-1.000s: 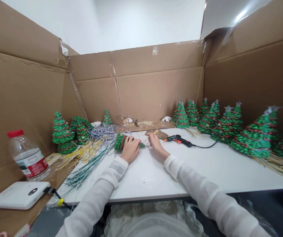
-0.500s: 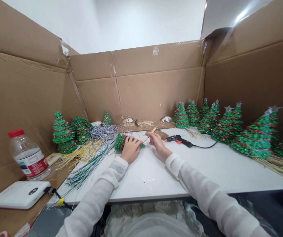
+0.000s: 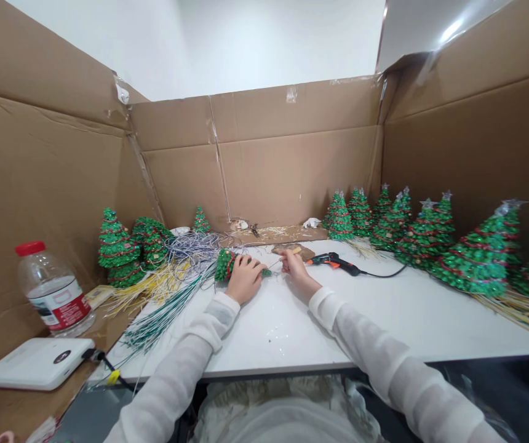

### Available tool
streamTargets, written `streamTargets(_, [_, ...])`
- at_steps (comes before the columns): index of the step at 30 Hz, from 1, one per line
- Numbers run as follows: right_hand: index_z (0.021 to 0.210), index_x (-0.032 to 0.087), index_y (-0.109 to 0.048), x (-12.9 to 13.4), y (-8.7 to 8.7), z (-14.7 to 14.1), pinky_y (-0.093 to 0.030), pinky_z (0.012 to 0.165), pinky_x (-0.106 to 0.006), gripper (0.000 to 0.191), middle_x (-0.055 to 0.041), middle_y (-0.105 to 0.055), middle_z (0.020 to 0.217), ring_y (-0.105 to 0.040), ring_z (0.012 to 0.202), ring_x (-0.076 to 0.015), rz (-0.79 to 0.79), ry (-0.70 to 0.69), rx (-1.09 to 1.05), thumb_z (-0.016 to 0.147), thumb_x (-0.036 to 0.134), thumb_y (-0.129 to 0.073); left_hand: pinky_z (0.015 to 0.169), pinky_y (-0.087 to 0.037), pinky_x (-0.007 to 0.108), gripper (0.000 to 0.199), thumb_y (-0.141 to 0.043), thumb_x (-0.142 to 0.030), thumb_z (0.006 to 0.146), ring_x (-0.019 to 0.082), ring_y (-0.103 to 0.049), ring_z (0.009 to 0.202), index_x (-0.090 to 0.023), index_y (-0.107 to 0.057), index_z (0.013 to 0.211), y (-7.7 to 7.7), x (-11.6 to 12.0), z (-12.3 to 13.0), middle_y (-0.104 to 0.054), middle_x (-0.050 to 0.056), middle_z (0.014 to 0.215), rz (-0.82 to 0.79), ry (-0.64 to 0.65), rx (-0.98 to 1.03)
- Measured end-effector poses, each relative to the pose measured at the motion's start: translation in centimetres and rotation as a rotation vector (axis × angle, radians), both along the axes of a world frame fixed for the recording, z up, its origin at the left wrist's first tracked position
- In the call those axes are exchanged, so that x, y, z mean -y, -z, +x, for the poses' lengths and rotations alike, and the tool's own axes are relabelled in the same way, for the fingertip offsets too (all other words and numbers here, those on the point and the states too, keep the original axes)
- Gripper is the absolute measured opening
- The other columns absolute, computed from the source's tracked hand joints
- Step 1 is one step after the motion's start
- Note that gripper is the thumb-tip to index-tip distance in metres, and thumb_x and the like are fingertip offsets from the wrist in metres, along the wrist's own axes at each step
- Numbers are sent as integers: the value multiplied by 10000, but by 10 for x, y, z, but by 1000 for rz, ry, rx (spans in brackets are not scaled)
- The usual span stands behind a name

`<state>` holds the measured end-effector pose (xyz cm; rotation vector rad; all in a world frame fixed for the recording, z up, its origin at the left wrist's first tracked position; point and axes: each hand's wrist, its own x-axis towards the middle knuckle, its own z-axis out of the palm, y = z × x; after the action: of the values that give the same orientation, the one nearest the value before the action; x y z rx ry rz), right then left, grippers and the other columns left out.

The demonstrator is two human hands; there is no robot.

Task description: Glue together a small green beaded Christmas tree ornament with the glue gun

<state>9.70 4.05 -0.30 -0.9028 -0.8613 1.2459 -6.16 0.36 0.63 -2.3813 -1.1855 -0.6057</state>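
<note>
My left hand (image 3: pixel 245 279) grips a small green beaded Christmas tree (image 3: pixel 225 266), lying on its side just above the white table top. A bit of green shows past my fingers on the far side. My right hand (image 3: pixel 294 264) pinches a thin pointed tool (image 3: pixel 275 262) with a pale handle. Its tip reaches toward the tree's end beside my left fingers, and I cannot tell whether it touches. An orange and black hot glue gun (image 3: pixel 331 263) lies just right of my right hand.
Finished beaded trees (image 3: pixel 472 261) stand along the table's far right, with others (image 3: pixel 115 249) at left. Bundles of green wire (image 3: pixel 163 314) spread left of my hands. A plastic bottle (image 3: pixel 52 289) and white power bank (image 3: pixel 36 364) sit left, inside cardboard walls (image 3: pixel 292 166).
My right hand has shifted slightly lower, and the tool now lies flatter, its handle tipped down and its point nearer the tree. My left hand and the tree have barely moved.
</note>
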Motion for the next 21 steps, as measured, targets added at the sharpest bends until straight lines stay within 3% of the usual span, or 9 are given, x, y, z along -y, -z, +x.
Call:
streamTargets(7, [576, 210, -425, 3, -1, 0, -235, 384, -205, 97, 94, -264, 393, -251, 364, -72, -21, -14, -12, 650, 265, -455, 959, -264, 440, 267, -464, -179, 798, 224, -436, 1012, -284, -603, 1000, 0, 0, 0, -616, 21, 961, -3, 9, 8])
streamTargets(14, [509, 213, -400, 5, 1, -5, -174, 362, -215, 225, 104, -193, 366, -173, 329, -61, -52, -35, 19, 690, 333, -461, 943, -273, 436, 265, -479, -184, 789, 224, -437, 1006, -286, -600, 1001, 0, 1, -1, -611, 24, 955, -2, 8, -3])
streamTargets(21, [504, 212, -400, 4, -1, -4, -210, 365, -214, 172, 92, -217, 333, -203, 335, -72, -68, 9, 8, 667, 252, -437, 946, -266, 434, 275, -481, -180, 785, 224, -439, 1003, -290, -586, 1014, -1, 2, 0, -608, 25, 961, -4, -5, -14])
